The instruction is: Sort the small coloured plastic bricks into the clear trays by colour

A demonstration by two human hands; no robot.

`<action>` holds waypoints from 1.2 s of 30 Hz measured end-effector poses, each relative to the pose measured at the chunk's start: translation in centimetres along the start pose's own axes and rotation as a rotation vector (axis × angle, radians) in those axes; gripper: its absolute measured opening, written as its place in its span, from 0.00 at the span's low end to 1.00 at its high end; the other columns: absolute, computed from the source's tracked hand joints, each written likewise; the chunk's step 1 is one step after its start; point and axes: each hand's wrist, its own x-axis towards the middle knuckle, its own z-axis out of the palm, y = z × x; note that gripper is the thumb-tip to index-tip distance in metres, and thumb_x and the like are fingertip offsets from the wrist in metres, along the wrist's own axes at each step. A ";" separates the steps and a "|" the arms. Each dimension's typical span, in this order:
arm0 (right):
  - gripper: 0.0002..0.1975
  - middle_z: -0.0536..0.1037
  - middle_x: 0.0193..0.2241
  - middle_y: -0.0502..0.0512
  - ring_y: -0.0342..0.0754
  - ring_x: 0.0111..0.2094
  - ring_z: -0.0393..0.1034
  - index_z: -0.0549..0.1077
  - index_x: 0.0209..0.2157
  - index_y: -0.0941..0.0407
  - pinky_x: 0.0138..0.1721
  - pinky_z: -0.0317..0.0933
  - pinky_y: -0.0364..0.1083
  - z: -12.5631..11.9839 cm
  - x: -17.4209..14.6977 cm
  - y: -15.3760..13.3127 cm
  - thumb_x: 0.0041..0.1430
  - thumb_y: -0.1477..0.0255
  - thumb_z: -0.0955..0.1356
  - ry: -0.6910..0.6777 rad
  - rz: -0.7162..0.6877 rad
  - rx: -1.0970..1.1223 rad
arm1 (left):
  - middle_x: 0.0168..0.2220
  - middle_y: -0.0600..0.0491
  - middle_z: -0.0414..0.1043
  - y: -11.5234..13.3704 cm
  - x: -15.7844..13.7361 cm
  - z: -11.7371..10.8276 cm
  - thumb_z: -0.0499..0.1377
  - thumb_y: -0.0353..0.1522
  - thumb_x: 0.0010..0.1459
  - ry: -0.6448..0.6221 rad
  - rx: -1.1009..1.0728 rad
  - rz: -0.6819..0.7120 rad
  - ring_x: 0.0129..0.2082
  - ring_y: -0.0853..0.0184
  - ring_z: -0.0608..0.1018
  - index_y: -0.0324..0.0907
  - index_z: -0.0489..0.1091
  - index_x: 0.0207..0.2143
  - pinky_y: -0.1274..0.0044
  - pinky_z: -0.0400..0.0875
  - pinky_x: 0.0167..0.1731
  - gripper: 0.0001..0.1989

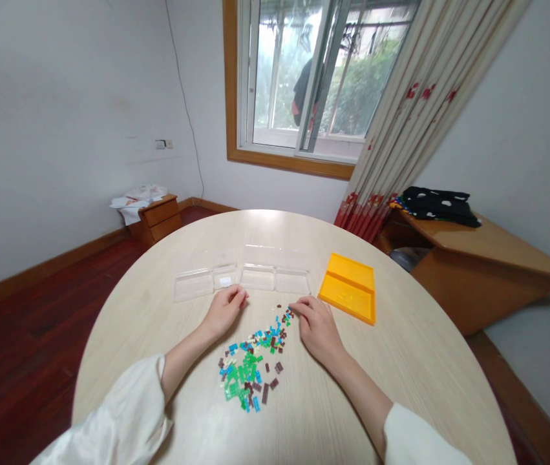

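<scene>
Small building bricks (243, 374) in green, blue, brown and cream lie loose on the round table (430, 387), in a trail that narrows away from me. My right hand (320, 326) rests at the far end of this trail, its index finger stretched out and touching a few tiny bricks. My left hand (226, 310) is closed, fingers curled in, just in front of a clear plastic tray (194, 296). Whatever its fingertips may hold is too small to make out. A second clear tray (275, 281) stands beside the first, beyond both hands.
An open yellow case (352, 303) lies right of my right hand, with some yellow bits inside. A small drawer cabinet with papers (158, 216) stands at the far left. Dark folded cloth (439, 205) sits on a wooden desk (502, 242) at the right, near a curtain (415, 116).
</scene>
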 end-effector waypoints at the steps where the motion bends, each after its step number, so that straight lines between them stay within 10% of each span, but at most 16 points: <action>1: 0.17 0.73 0.33 0.57 0.50 0.38 0.65 0.76 0.34 0.57 0.41 0.57 0.49 0.0 0.0 0.0 0.52 0.84 0.59 -0.004 0.002 -0.010 | 0.18 0.56 0.62 0.0 0.1 0.0 0.50 0.38 0.51 0.000 0.004 0.000 0.23 0.68 0.67 0.40 0.62 0.19 0.77 0.61 0.29 0.13; 36: 0.09 0.75 0.31 0.55 0.49 0.35 0.67 0.75 0.33 0.55 0.37 0.58 0.47 0.4 0.3 0.7 0.57 0.74 0.63 -0.051 0.053 -0.080 | 0.16 0.58 0.64 -0.9 1.4 -1.2 0.56 0.39 0.50 -0.130 -0.299 -0.140 0.19 0.73 0.67 0.37 0.66 0.25 0.79 0.62 0.24 0.13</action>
